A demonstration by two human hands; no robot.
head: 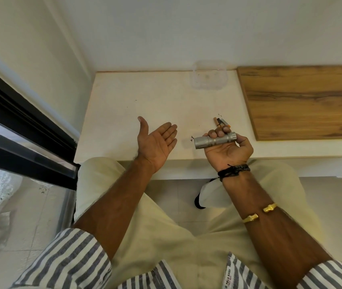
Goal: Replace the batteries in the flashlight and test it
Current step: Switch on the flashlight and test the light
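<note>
A small silver flashlight (211, 140) lies sideways in my right hand (227, 150), lens end pointing left, fingers curled over its barrel above the white table's front edge. Just behind that hand, a few batteries (220, 123) lie together on the table, partly hidden by my fingertips. My left hand (155, 142) hovers palm up over the table to the left of the flashlight, fingers spread and holding nothing.
A clear plastic container (208, 75) stands at the back of the white table (134, 101) against the wall. A wooden board (303, 101) covers the right side. A dark window frame (20, 130) runs along the left. My knees are under the table edge.
</note>
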